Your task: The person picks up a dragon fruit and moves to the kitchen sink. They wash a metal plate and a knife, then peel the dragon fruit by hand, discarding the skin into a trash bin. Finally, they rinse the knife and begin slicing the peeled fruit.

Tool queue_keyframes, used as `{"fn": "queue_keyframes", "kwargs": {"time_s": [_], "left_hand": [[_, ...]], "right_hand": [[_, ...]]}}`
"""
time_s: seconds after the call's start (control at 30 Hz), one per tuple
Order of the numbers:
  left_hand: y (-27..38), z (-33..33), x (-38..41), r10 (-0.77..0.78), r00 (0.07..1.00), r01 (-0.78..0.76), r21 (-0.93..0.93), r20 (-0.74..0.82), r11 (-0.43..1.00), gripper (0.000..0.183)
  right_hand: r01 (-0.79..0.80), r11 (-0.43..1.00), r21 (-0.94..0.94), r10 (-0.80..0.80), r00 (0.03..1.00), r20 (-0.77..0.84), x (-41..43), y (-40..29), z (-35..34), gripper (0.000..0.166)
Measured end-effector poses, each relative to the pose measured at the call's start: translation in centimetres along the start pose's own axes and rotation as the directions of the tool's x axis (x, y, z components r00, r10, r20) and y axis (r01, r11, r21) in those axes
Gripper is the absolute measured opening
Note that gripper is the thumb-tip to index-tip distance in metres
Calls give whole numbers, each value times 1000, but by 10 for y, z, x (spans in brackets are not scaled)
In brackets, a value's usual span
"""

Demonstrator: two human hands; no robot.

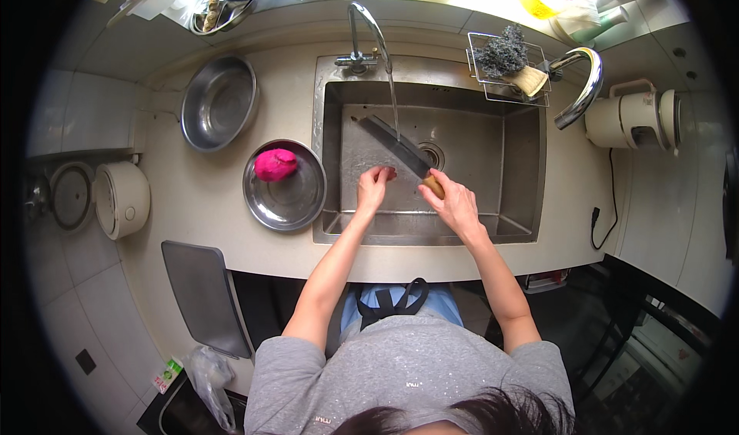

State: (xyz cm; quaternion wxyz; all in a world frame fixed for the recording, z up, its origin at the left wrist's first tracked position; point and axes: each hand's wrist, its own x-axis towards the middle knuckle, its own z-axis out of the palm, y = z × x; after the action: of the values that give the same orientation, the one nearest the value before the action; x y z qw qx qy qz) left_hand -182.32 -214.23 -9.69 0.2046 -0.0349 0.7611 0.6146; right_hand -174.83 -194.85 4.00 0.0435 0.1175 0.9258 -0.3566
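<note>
My right hand (457, 204) grips the wooden handle (433, 186) of a kitchen knife with a broad, dark blade (401, 146). The blade slants up and to the left over the stainless steel sink (479, 146). Water from the curved chrome tap (375, 22) runs down onto the blade. To the left of the knife is my left hand (372, 189), its fingers bent together and apart from the blade. Something small and dark red shows at those fingertips; whether it is held is unclear. A drain (430, 155) lies partly behind the blade.
Left of the sink, a steel bowl (288, 201) holds a bright pink cloth-like bundle (276, 165). Another steel basin (219, 103) stands behind it. A wire rack (491, 91) carries a scrubber (502, 51) and brush (528, 80). A grey cutting board (202, 296) lies front left.
</note>
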Motion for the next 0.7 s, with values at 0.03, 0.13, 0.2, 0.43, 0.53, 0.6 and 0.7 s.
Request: {"fn": "queue_keyframes", "kwargs": {"time_s": [0.03, 0.13, 0.2, 0.43, 0.53, 0.6, 0.7], "left_hand": [[24, 3, -15, 107, 993, -103, 94, -43, 990, 25], [67, -9, -55, 272, 957, -288, 248, 100, 925, 28], [86, 1, -57, 531, 832, -552, 339, 159, 762, 36], [80, 13, -3, 488, 698, -716, 515, 524, 471, 61], [55, -7, 28, 416, 808, -582, 680, 418, 446, 64], [40, -23, 40, 437, 830, -536, 713, 347, 452, 54], [62, -39, 51, 461, 831, -537, 664, 311, 520, 32]], "right_hand": [[110, 968, -226, -127, 990, -63, 0, 3, 0, 51], [159, 902, -400, -168, 986, 13, 4, 3, 2, 64], [185, 869, -458, -189, 981, 39, 3, 4, 7, 67], [192, 878, -439, -218, 976, -8, -10, 5, 3, 65], [157, 883, -442, -189, 982, -29, -22, 5, -12, 62], [121, 907, -402, -144, 989, -26, -28, 7, -24, 51], [-8, 952, -307, 17, 1000, 27, -29, 11, -34, 40]]}}
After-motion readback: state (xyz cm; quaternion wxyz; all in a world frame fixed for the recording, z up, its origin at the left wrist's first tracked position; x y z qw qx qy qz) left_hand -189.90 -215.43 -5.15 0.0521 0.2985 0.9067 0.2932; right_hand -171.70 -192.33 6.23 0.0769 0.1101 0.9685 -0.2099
